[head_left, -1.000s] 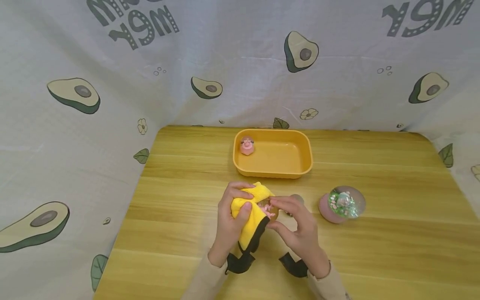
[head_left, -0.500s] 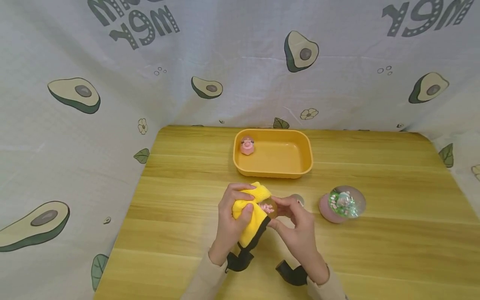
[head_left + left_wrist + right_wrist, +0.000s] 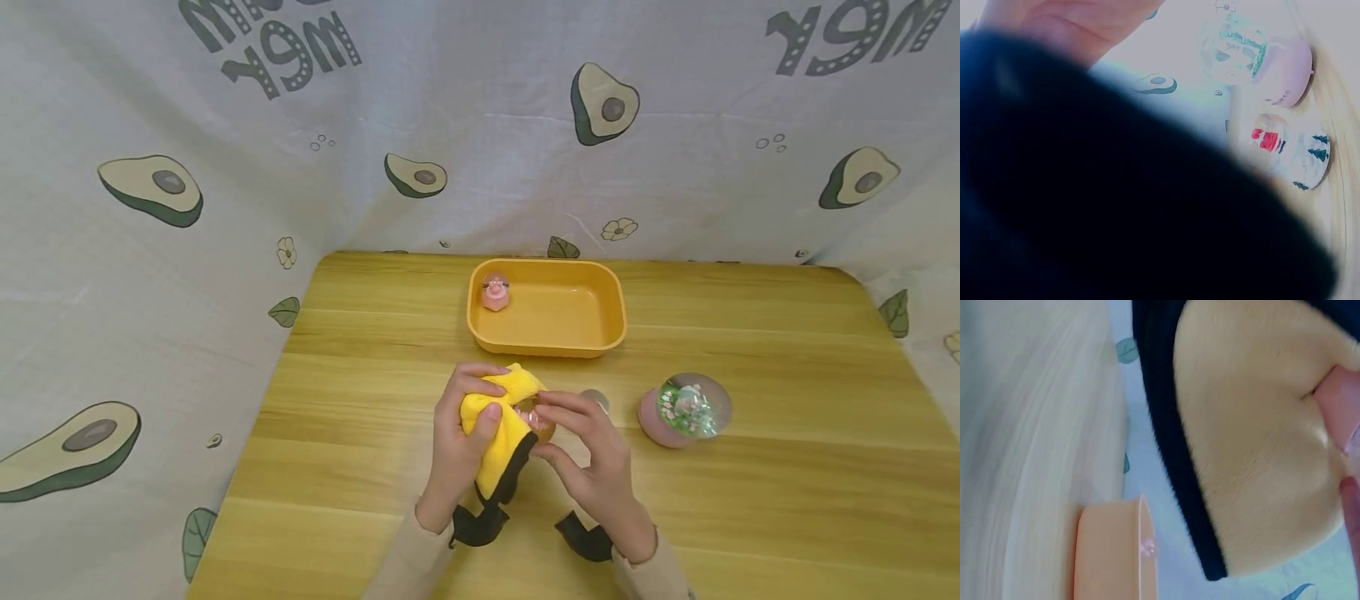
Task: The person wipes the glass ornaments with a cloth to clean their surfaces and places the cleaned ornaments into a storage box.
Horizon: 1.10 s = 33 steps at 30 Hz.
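Observation:
In the head view my left hand [image 3: 465,437] grips a yellow cloth [image 3: 502,450] with a black edge, folded about a small snow globe [image 3: 534,417]. Pink figures show inside its clear dome. Fingers and thumb of my right hand [image 3: 596,446] hold that globe from the other side, the fingers over its top and the thumb below. The right wrist view has the cloth [image 3: 1260,437] close up, with the globe's pink base [image 3: 1338,406] poking from a fold. Much of the globe is hidden by cloth and fingers.
A yellow tray [image 3: 551,346] stands behind the hands, a small pink snow globe [image 3: 495,293] in its left corner. A larger pink-based snow globe [image 3: 682,408] sits to the right. A Santa snow globe [image 3: 1269,142] stands nearby, mostly behind my right hand in the head view.
The right fingers first drew in at the globe's right side, then stretched back over its top. The left hand and cloth shifted only slightly. Tray and other globes stayed put.

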Each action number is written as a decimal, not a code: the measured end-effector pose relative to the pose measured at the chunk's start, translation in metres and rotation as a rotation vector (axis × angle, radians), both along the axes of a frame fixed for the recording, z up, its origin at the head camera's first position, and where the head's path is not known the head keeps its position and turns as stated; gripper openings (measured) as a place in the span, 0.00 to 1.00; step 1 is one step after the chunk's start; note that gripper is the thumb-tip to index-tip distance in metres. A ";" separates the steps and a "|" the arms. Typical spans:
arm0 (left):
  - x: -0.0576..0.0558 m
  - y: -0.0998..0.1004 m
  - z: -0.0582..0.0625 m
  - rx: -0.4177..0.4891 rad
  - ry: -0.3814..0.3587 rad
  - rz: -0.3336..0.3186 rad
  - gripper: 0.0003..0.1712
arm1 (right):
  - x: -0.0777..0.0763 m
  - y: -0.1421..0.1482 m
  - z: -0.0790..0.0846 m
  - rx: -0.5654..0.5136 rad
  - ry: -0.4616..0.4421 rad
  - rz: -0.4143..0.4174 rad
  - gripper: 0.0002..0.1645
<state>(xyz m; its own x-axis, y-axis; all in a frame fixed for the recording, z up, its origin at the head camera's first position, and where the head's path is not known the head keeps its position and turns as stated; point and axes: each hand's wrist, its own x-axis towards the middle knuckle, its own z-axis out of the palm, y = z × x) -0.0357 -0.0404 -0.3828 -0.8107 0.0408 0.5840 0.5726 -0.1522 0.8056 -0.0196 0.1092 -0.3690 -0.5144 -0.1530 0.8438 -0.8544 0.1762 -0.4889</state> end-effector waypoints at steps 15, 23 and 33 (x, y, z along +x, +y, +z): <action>0.004 0.004 0.023 -0.148 0.185 0.033 0.13 | 0.004 0.010 -0.025 -0.218 -0.411 0.067 0.19; -0.002 0.004 -0.001 -0.081 0.117 0.023 0.15 | 0.005 0.006 -0.006 -0.069 -0.301 0.001 0.27; -0.006 0.000 -0.010 -0.025 0.016 -0.032 0.16 | -0.001 0.005 0.000 -0.009 -0.041 -0.009 0.22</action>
<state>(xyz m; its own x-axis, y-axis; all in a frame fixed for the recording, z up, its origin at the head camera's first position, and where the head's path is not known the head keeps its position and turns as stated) -0.0414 -0.0402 -0.3923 -0.7995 0.0814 0.5952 0.5805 -0.1501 0.8003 -0.0209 0.1144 -0.3692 -0.5499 -0.1405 0.8233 -0.8320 0.1789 -0.5251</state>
